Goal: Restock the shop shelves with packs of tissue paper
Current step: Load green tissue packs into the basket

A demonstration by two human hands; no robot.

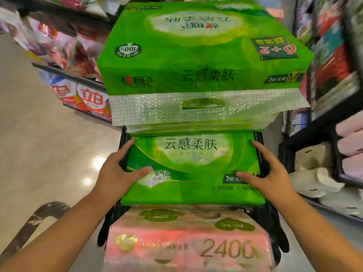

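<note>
A green tissue pack (193, 169) lies flat in a black trolley (263, 165) in front of me. My left hand (119, 171) grips its left edge and my right hand (272, 173) grips its right edge, thumbs on top. A second, larger green tissue pack (196, 55) with a clear plastic handle flap rests above and behind it. A pink tissue pack (188, 240) marked 2400 lies nearest me, below the held pack.
Shop shelves with colourful bags (78, 55) run along the left. On the right, shelves (324, 114) hold pale pink packs and white tissue rolls (318, 183). Shiny beige floor (49, 144) lies to the left of the trolley.
</note>
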